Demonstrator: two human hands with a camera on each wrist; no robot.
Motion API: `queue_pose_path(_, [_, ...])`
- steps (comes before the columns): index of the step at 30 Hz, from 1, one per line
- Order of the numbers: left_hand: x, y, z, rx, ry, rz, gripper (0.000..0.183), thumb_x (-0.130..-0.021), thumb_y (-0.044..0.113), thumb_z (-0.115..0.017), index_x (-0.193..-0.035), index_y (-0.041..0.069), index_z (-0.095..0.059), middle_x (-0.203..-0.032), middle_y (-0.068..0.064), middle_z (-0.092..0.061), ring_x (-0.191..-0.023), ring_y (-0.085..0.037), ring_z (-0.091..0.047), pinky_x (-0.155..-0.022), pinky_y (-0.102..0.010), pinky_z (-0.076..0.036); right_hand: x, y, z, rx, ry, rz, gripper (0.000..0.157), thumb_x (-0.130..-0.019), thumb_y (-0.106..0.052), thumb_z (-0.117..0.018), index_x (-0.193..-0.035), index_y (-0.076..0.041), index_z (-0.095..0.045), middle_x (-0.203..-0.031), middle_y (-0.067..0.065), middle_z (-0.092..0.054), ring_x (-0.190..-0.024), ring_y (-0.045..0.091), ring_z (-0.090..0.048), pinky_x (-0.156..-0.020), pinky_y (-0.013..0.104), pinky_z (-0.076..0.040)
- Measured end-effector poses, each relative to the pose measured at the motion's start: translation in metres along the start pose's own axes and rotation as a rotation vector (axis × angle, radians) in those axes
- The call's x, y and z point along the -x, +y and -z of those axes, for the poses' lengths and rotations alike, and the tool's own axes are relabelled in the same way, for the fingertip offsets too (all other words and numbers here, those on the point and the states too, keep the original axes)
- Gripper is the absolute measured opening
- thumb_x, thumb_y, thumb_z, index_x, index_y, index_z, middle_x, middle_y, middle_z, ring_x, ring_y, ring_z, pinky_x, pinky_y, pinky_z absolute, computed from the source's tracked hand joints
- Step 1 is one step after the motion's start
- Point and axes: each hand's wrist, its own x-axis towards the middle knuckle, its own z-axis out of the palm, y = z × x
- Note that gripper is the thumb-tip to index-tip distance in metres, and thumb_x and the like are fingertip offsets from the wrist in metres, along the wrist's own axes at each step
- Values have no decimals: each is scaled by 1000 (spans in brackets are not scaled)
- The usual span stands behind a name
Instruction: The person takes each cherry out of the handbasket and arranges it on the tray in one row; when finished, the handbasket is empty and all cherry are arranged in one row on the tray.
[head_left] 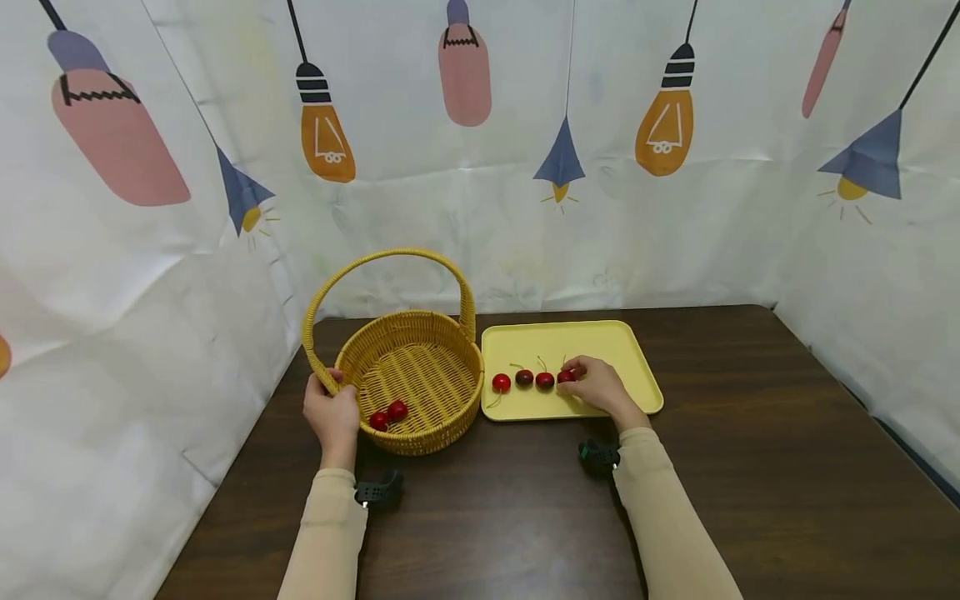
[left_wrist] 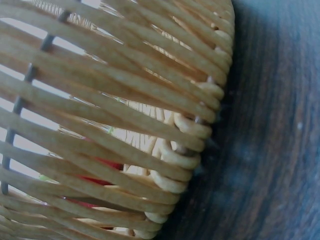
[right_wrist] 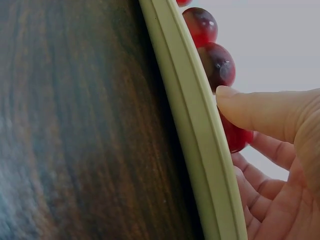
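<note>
Gripping a woven arched handle (head_left: 467, 310) are left fingers (head_left: 347, 396); right fingers (head_left: 582, 363) pinch a glossy cherry (right_wrist: 235, 137).

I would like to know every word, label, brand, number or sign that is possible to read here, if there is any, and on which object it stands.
None: no word, label, brand or number can be read in the three views.
The backdrop carries only drawn lamps; the basket, tray and cherries show no readable writing.
The dark wrist devices are too small to tell.
</note>
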Motion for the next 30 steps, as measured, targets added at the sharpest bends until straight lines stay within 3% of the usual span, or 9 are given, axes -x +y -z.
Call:
queue_pose_path(8, [1,-2,0,-6,3,-4,26,-81,-8,-53,-105,1,-55,-101,-10,-56,-91,-20,-47,-77,-30,-36,-2,1,-1,-11,-15,-7,41,-83,-26,-76,-117,-7,-64,-113,16,-63,-97,28,-56,-78,37,-45])
queue_pose_path(17, [1,0,-2,1,3,-8,25,-81,-8,-52,-103,2,-55,-102,-13,-57,-88,-21,-48,-75,-30,-37,-2,4,2,-65,-42,1,42,-83,-25,-76,-118,-7,-63,-115,17,-61,-86,25,-58,-68,32,-49])
queue_pose_path(24, [2,0,-3,-3,1,-5,24,-81,-8,-52,-102,3,-55,-102,-14,-58,-88,-21,-48,-75,-30,-36,1,5,6,-83,-65,19,40,-82,-18,-76,-118,-6,-63,-114,17,-62,-89,27,-57,-68,31,-48])
queue_pose_path(30, [2,1,-1,2,3,1,25,-80,-9,-52,-103,2,-55,-101,-12,-56,-90,-20,-48,-76,-30,-37,1,4,5,-68,-36,32,38,-81,-12,-76,-116,-6,-64,-110,15,-63,-96,28,-55,-72,32,-44])
